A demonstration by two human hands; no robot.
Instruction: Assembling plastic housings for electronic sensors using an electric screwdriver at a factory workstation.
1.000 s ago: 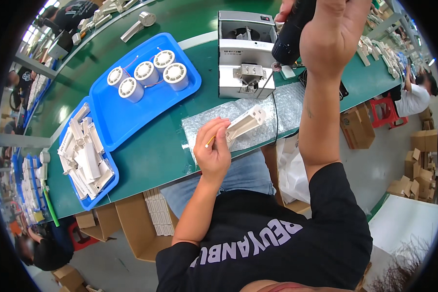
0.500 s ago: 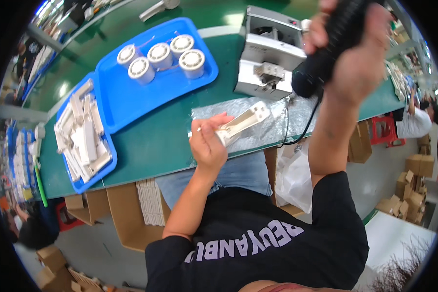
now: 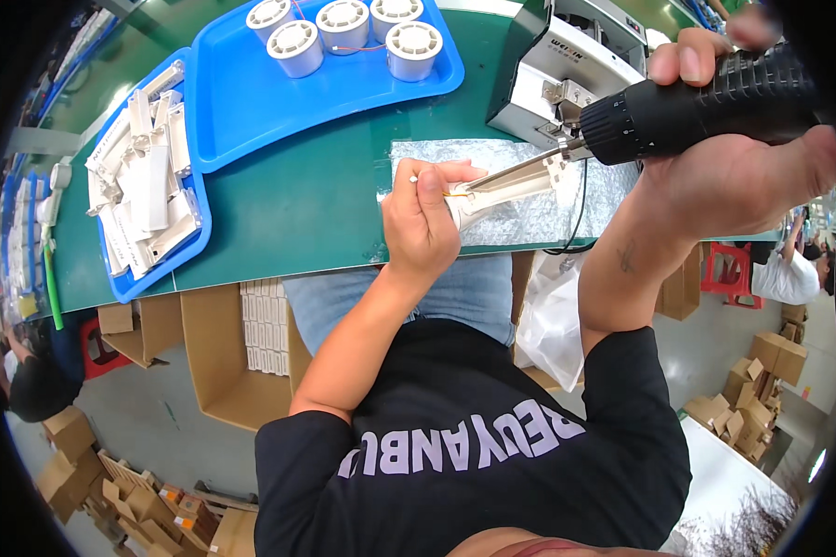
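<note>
At a green workbench (image 3: 288, 218), a person in a black T-shirt (image 3: 474, 436) bends over a hollow white piece (image 3: 511, 192), with a tool in one hand and the work in the other. The left hand (image 3: 423, 218) grips the piece's near end, thumb and fingers closed around it, a thin yellow wire (image 3: 456, 195) showing beside the fingertips. The right hand (image 3: 729, 176) wraps around a thick black driver (image 3: 697, 107) held almost level, its long metal bit (image 3: 520, 171) slanting down and left into the piece's open channel — the tip ends close to the left fingers (whether it meets a screw is too small to tell).

The piece is above a sheet of clear wrap (image 3: 539, 223) at the bench's near edge, in front of a silver boxy machine (image 3: 581, 60). To the left, a large blue tray (image 3: 279, 111) bears five round white parts (image 3: 413, 51) with slotted tops — and just beside it, a smaller blue tray (image 3: 200, 237) is heaped with long white pieces (image 3: 153, 190). Below the bench, an open carton (image 3: 209, 376) holds stacked white pieces (image 3: 265, 325).
</note>
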